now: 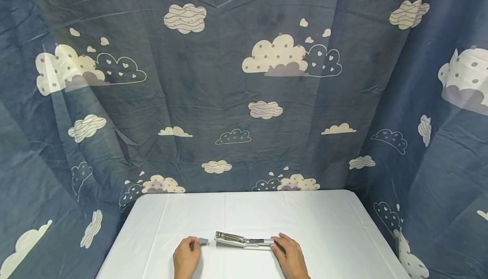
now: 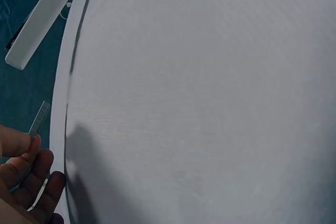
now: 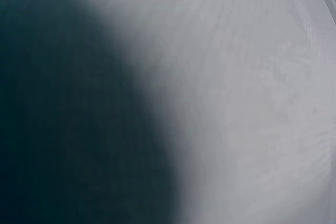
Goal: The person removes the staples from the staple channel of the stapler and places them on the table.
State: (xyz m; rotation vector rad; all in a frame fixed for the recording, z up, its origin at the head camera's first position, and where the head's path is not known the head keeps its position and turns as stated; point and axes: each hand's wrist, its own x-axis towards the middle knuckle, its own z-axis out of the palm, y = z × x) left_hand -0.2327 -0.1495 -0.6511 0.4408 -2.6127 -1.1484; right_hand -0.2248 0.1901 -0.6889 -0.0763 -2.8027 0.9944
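A white stapler (image 1: pixel 228 238) lies swung open above the middle of the table, its raised arm pointing left and its metal inner side showing. My right hand (image 1: pixel 290 257) grips its right end between thumb and fingers. To the left of the stapler, my left hand (image 1: pixel 187 257) pinches a short grey strip of staples (image 1: pixel 203 241) between thumb and index finger. A small gap separates the strip from the tip of the raised arm. In the left wrist view the same staple strip (image 2: pixel 40 118) sticks up from the fingertips, with the stapler's white arm (image 2: pixel 44 22) beyond it.
The white-covered table (image 1: pixel 183 215) has rounded far corners. A dark blue curtain (image 1: pixel 221 80) with cloud prints hangs behind it and along both sides. The right wrist view holds mostly white tabletop (image 3: pixel 252 103) and a large dark blurred area.
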